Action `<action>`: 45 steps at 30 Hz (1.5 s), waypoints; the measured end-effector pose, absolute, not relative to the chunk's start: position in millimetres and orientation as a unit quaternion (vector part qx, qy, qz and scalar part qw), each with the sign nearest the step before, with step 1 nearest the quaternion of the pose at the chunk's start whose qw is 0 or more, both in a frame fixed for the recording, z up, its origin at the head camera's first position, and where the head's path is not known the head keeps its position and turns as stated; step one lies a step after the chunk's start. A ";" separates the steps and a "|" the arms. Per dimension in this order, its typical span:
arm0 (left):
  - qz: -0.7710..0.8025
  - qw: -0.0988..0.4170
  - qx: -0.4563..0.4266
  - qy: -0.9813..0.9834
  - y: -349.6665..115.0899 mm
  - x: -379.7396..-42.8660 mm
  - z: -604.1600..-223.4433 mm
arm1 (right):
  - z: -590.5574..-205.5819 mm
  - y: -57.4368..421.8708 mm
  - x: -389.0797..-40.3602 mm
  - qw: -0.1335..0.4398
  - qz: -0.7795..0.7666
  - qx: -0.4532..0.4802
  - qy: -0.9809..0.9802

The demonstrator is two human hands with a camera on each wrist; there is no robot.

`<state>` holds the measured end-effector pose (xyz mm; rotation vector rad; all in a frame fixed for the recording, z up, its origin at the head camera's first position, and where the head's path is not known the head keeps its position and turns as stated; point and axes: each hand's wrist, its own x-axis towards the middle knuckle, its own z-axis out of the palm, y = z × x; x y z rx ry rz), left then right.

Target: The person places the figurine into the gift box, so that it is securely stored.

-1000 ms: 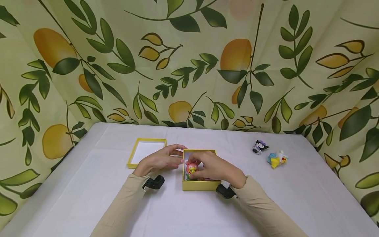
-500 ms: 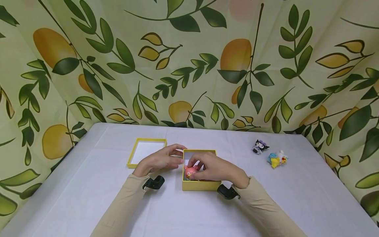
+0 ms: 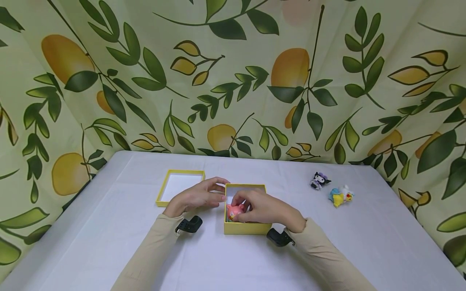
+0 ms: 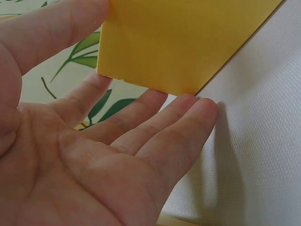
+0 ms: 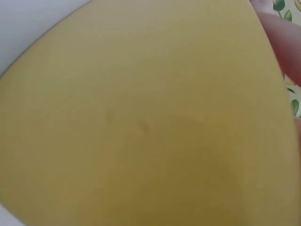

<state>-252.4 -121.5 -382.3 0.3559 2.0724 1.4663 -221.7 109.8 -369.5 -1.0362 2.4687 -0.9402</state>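
Observation:
The yellow open-topped box stands on the table before me. My right hand reaches into it and holds a small pink-headed toy figurine between thumb and fingers, low at the box's left side. Parts of that figurine are hidden by the hand and the front wall. With fingers mostly straight, my left hand touches the box's left side; in the left wrist view its fingertips and thumb meet the yellow wall. The right wrist view is filled mostly by the box's outer wall.
Left of the box, behind my left hand, lies a yellow-rimmed lid with its white inside up. At the right are a black-and-purple figurine and a blue, yellow and white figurine. A patterned curtain hangs behind the white table.
The pink-headed figurine has tipped and sunk lower in the box, its face turning downward. My right hand has shifted slightly right. The left hand stays at the box's side.

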 end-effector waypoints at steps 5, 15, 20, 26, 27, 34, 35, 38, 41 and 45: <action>0.553 0.284 0.138 0.771 -122.0 -252.0 -382.8 | -369.2 109.4 -220.6 0.131 -0.324 -0.356 0.867; 0.552 0.283 0.137 0.772 -123.4 -251.3 -382.1 | -364.2 110.9 -220.6 0.181 -0.356 -0.345 0.849; 0.553 0.284 0.143 0.771 -123.4 -251.9 -383.7 | -366.9 110.8 -221.3 0.189 -0.350 -0.344 0.851; 0.556 0.284 0.139 0.769 -122.7 -252.3 -383.7 | -367.8 111.5 -220.9 0.181 -0.344 -0.350 0.852; 0.557 0.284 0.139 0.768 -122.4 -252.5 -383.7 | -368.0 111.6 -220.8 0.181 -0.343 -0.351 0.852; 0.557 0.282 0.144 0.768 -121.4 -252.8 -383.4 | -369.9 112.0 -221.2 0.182 -0.337 -0.350 0.855; 0.556 0.282 0.145 0.768 -121.5 -252.7 -383.4 | -370.1 111.9 -221.4 0.183 -0.337 -0.349 0.855; 0.555 0.283 0.142 0.769 -121.6 -252.6 -383.4 | -370.4 111.6 -221.9 0.184 -0.336 -0.346 0.856; 0.553 0.284 0.142 0.770 -121.6 -253.1 -383.8 | -370.2 111.6 -222.1 0.188 -0.335 -0.341 0.858; 0.550 0.282 0.145 0.772 -121.6 -253.5 -383.8 | -369.9 111.4 -221.9 0.187 -0.331 -0.340 0.860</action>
